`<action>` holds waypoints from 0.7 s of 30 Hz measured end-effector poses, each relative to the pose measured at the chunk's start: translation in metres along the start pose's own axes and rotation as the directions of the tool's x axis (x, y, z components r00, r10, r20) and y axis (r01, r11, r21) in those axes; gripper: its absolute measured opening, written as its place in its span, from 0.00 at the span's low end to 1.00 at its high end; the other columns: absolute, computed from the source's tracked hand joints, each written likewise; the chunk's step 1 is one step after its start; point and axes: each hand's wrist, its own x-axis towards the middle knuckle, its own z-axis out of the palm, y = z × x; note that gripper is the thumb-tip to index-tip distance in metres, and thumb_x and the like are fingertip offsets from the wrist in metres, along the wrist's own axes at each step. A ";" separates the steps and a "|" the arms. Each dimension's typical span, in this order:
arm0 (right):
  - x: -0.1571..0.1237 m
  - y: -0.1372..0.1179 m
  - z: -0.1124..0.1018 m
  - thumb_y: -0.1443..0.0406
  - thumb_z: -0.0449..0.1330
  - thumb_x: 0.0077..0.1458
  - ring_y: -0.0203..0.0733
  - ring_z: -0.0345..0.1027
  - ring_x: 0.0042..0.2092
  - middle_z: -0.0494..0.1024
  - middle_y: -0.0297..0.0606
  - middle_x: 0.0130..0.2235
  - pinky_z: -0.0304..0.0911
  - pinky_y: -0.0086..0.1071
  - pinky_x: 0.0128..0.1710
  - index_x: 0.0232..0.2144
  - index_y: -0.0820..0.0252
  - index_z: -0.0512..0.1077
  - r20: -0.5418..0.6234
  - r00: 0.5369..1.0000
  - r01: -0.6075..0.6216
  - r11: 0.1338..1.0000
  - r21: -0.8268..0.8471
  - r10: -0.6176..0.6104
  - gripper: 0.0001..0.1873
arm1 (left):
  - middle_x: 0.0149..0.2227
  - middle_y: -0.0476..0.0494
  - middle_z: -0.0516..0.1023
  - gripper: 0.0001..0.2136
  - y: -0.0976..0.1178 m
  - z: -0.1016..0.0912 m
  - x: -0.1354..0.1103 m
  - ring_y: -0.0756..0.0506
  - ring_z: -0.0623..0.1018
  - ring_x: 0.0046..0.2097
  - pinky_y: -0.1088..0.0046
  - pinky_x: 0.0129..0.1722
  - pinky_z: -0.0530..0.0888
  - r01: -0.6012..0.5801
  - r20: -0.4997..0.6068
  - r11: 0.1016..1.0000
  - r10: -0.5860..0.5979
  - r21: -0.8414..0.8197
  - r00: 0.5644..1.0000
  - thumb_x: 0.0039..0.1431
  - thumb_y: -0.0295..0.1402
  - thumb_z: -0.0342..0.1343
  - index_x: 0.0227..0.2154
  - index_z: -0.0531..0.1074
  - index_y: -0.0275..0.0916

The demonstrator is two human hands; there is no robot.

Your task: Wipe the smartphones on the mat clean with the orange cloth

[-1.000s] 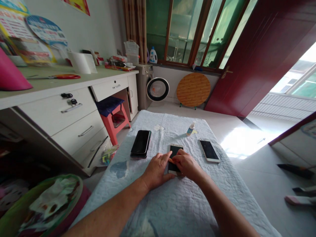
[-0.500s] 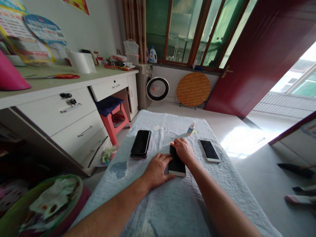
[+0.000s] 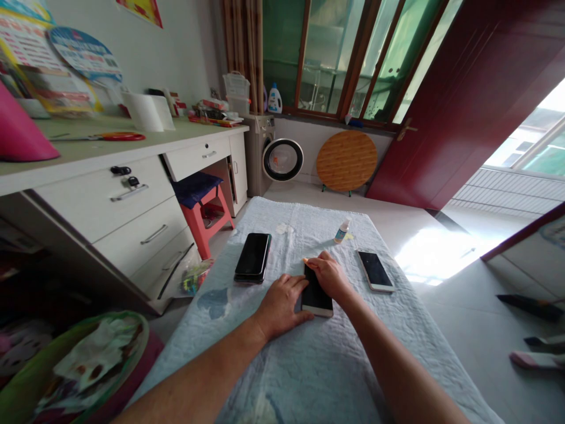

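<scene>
A smartphone (image 3: pixel 316 301) with a dark screen and pale lower edge lies on the cloth-covered table. My left hand (image 3: pixel 283 303) steadies it from the left, fingers on its side and thumb by the bottom corner. Over its upper part, my right hand (image 3: pixel 329 274) is closed, pressing a small orange piece (image 3: pixel 305 261) to the screen; most of that piece is hidden under the fingers. To the left are stacked black phones (image 3: pixel 253 254). A white-framed phone (image 3: pixel 375 271) lies at the right, and a small spray bottle (image 3: pixel 341 231) stands beyond my right hand.
A pale blue quilted cloth (image 3: pixel 229 347) covers the table. Along the left runs a white desk (image 3: pixel 145 221) with a red stool (image 3: pixel 205 221) beneath it. A waste bin (image 3: pixel 143 347) stands at lower left. Farther back are a washing machine (image 3: pixel 255 159) and a folded round table (image 3: pixel 346 160).
My right hand has shifted slightly on the upper screen, its fingertips now pointing more to the left, with the orange piece still under them. My left hand and the phones stay in place.
</scene>
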 end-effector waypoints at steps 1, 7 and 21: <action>-0.002 -0.001 -0.002 0.60 0.49 0.65 0.33 0.63 0.33 0.67 0.35 0.34 0.55 0.26 0.35 0.37 0.56 0.77 0.019 1.000 0.015 1.000 0.014 -0.016 0.17 | 0.55 0.41 0.71 0.31 0.000 0.000 0.000 0.36 0.69 0.53 0.57 0.56 0.65 -0.002 -0.003 1.000 0.002 -0.005 1.000 0.49 0.48 0.65 0.54 0.66 0.40; -0.019 -0.006 -0.015 0.62 0.50 0.65 0.33 0.62 0.32 0.66 0.33 0.32 0.54 0.26 0.35 0.35 0.56 0.78 0.120 0.988 0.092 0.994 0.062 -0.098 0.15 | 0.57 0.41 0.69 0.35 -0.002 0.001 0.000 0.36 0.68 0.55 0.57 0.57 0.63 -0.026 0.011 1.000 0.026 -0.016 1.000 0.51 0.51 0.62 0.58 0.62 0.41; -0.026 0.009 -0.010 0.65 0.50 0.64 0.34 0.65 0.35 0.68 0.35 0.35 0.56 0.26 0.36 0.40 0.57 0.76 -0.017 0.999 -0.050 0.998 0.026 0.051 0.14 | 0.61 0.37 0.65 0.36 -0.004 0.003 0.002 0.35 0.65 0.58 0.54 0.59 0.61 0.037 0.046 0.999 -0.038 0.021 0.998 0.48 0.51 0.63 0.58 0.63 0.39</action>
